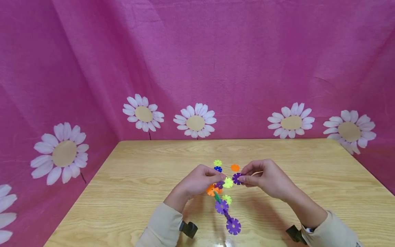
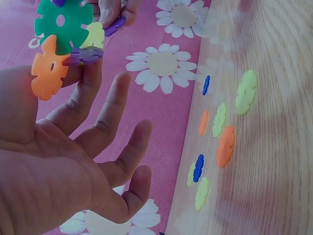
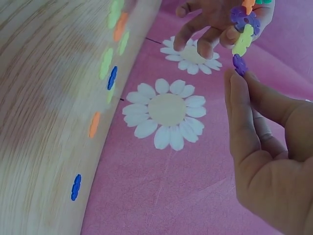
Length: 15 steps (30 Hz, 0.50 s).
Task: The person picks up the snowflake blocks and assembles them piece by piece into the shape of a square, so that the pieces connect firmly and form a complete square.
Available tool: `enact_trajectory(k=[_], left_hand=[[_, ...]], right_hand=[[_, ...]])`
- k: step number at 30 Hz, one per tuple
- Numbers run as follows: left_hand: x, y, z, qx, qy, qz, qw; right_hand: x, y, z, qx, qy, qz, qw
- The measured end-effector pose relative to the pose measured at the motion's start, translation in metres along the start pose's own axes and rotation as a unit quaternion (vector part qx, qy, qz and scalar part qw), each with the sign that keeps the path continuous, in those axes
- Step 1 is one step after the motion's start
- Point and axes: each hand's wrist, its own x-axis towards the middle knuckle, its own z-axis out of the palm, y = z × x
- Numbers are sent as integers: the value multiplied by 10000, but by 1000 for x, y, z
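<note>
My left hand [image 1: 200, 180] pinches a chain of slotted plastic discs between thumb and forefinger, its other fingers spread in the left wrist view. Along the chain are an orange disc [image 2: 49, 71], a green disc [image 2: 61, 22] and a light purple disc [image 1: 222, 206], with another purple disc [image 1: 233, 226] at its near end. A yellow-green disc [image 3: 243, 40] sticks out from the chain toward my right hand [image 1: 268, 178]. Between thumb and fingertips, that hand pinches a dark purple disc [image 3: 239, 64], its edge right at the yellow-green one.
Loose discs lie on the wooden table [image 1: 148, 171] beyond and below the hands, among them a blue disc [image 3: 76, 187], an orange disc [image 2: 226, 146] and a yellow-green disc [image 2: 246, 92]. A pink curtain [image 1: 234, 68] with white flowers hangs behind the table's far edge.
</note>
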Motion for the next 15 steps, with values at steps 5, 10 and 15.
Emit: enact_trajectory(k=[5, 10, 15], left_hand=[[1, -2, -1, -103, -105, 48, 9999], [2, -3, 0, -157, -211, 136, 9996], [2, -2, 1, -222, -274, 219, 9991]], right_hand=[[-2, 0, 0, 146, -59, -85, 9998], [-2, 0, -2, 179, -112, -127, 9997], [-2, 0, -4, 230, -187, -195, 9994]])
